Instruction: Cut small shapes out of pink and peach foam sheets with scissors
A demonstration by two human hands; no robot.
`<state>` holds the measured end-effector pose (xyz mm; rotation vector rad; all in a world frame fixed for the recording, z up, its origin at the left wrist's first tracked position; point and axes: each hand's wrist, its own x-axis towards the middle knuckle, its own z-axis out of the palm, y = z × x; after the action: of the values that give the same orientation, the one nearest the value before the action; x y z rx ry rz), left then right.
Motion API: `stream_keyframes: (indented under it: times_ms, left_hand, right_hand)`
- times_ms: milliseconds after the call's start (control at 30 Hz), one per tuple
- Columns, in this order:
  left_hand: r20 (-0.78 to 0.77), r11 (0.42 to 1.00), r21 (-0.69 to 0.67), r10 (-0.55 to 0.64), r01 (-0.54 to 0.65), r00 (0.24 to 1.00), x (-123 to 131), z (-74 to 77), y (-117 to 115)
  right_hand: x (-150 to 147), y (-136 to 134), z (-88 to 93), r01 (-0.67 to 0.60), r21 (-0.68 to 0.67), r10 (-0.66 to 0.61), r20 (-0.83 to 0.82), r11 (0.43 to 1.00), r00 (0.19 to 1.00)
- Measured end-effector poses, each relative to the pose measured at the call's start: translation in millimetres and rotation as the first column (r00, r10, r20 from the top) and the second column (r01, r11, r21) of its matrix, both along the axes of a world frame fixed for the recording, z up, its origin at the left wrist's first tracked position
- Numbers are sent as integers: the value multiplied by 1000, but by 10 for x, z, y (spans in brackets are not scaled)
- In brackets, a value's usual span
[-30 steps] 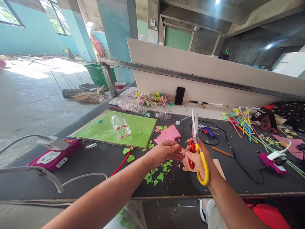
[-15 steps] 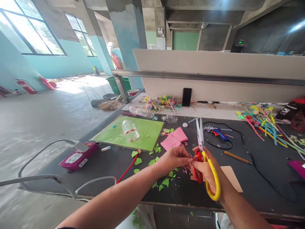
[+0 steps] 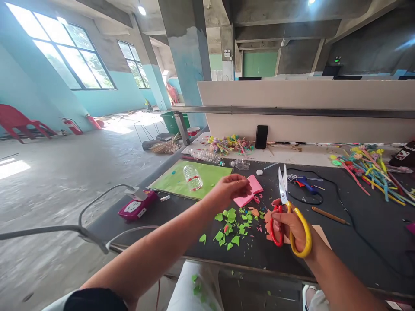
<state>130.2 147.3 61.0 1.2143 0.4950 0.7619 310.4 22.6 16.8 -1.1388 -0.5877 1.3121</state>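
My right hand (image 3: 293, 224) is closed around scissors (image 3: 283, 186) with one red and one yellow handle. Their blades point up and away from me, slightly parted. Close to the pink paper (image 3: 244, 200), my left hand (image 3: 231, 190) hovers with its fingers curled together. Whatever those fingers may hold cannot be made out. Green paper scraps (image 3: 231, 218) lie scattered on the black tabletop below that hand. Beside and partly behind the right hand is salmon-coloured paper (image 3: 322, 236).
A green board (image 3: 171, 179) carries a clear plastic bottle piece (image 3: 193, 178). Farther right are a blue glue gun (image 3: 306, 185), a brown stick (image 3: 330, 215) and colourful pipe cleaners (image 3: 372, 170). A phone (image 3: 261, 136) leans at the back; a purple power strip (image 3: 138, 206) sits left.
My left hand has moved away from the right hand, leftward and up toward the pink paper. The right hand keeps the scissors. The whole view has shifted slightly.
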Motion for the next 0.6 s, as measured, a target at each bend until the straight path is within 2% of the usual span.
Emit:
stream_keyframes:
  times_ms: [133, 233, 433, 600]
  left_hand:
    - [77, 989, -33, 146, -144, 986, -360, 337, 309]
    - [161, 981, -44, 193, -189, 968, -623, 485, 549]
    - [293, 955, -104, 297, -279, 909, -930, 544, 964]
    - [463, 891, -224, 455, -396, 761, -1010, 523, 1230]
  right_hand:
    - [81, 34, -112, -41, 20, 43, -125, 999, 991]
    - [109, 65, -166, -33, 39, 39, -183, 999, 982]
    - [128, 98, -159, 6, 83, 15, -248, 996, 969]
    - [112, 85, -153, -31, 76, 51, -285, 997, 957]
